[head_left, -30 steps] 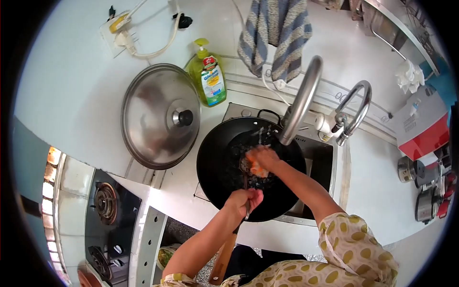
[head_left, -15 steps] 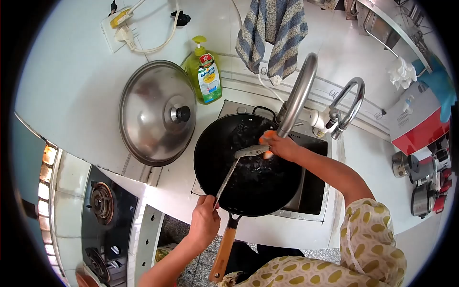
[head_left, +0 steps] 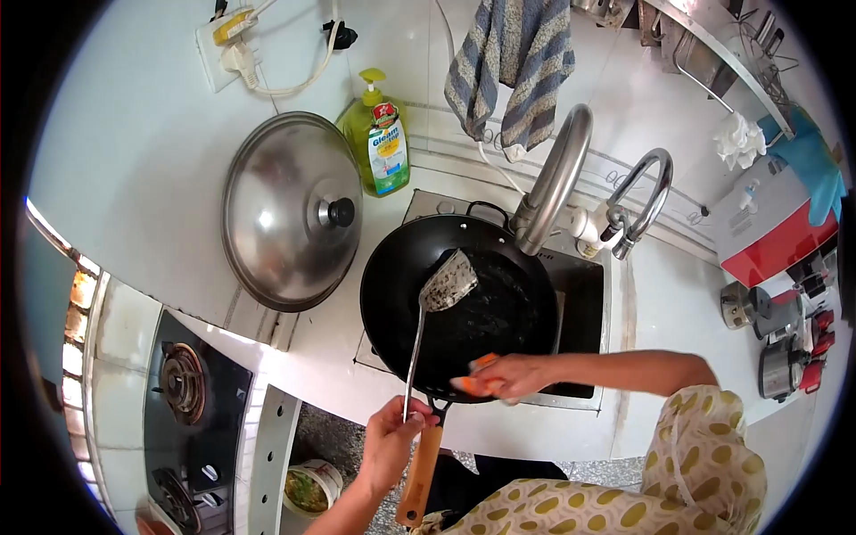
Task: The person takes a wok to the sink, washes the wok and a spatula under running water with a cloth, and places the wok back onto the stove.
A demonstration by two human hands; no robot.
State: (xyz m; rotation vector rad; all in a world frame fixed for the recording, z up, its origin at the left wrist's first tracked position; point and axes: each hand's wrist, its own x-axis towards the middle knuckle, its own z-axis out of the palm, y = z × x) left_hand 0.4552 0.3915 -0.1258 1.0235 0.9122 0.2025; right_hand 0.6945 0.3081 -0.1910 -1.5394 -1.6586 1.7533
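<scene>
A black wok with a wooden handle rests over the sink, and its inside looks wet. My left hand is closed around the metal shaft of a spatula, close beside the wok's handle. The spatula's blade lies over the inside of the wok and carries dark specks. In my right hand is an orange cleaning cloth or sponge, held at the wok's near rim; its exact kind is hard to make out.
A steel faucet arches over the wok's far right edge, with a thinner tap beside it. A large lid and a green soap bottle stand at left. The gas stove is lower left.
My right hand has moved from the faucet down to the wok's near rim with the orange thing. The spatula blade has turned its broad face up and shifted slightly left.
</scene>
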